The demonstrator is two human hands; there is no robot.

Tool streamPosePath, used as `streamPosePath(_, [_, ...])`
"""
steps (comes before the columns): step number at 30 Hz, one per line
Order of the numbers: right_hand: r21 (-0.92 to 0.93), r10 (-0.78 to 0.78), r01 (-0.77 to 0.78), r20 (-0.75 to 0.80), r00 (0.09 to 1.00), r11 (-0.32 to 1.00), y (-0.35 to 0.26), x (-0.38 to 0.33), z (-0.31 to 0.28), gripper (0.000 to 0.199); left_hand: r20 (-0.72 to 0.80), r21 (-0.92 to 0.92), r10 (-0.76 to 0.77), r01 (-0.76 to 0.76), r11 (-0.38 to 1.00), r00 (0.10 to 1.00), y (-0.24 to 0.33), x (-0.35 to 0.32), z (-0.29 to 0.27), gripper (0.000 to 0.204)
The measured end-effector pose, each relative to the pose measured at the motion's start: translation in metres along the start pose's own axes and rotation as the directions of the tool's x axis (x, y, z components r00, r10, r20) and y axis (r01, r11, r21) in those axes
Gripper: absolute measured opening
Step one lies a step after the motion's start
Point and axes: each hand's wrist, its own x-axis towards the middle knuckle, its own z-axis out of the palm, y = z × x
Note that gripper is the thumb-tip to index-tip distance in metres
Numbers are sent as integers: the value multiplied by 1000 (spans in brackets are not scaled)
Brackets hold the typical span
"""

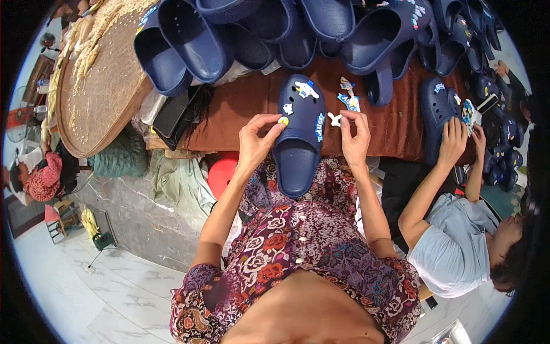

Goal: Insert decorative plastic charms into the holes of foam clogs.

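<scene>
The worktop (240, 112), under brown cloth, bears the clog (303, 123), toe outward, heel jutting past the near edge over the lap (338, 189); the clog looks light and springy, hardly fragile, perhaps slick on its smooth sides; the rim of its opening or the thick edge of the sole should give the surest hold; the left hand (256, 137), thumb and forefinger almost together, grasps the yellow charm (283, 121) at the clog's left side, though whether it sits in a hole I cannot tell; the right hand (355, 137), barely parted at the fingertips, appears to pinch the white charm (334, 120) just beside the clog's right edge; both charms look light and firm
</scene>
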Motion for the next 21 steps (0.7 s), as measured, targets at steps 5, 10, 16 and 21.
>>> streamPosePath(5, [-158, -30, 17, -78, 997, 987, 34, 21, -10, 18, 25, 26, 4, -5, 1000, 1000, 2, 0, -2, 25])
streamPosePath(10, [-507, -151, 111, -39, 988, 855, 39, 34, -11, 33, 8, -33, -49, 49, 998, 999, -7, -3, 1, 27])
streamPosePath(16, [-582, -62, 80, 49, 997, 809, 34, 35, -9, 35, 30, -124, -177, 179, 976, 984, -30, -6, -4, 25])
streamPosePath(21, [-454, -67, 114, 119, 991, 884, 30, 33, -10, 35, -18, -175, -184, 178, 968, 983, -42, -4, -6, 24])
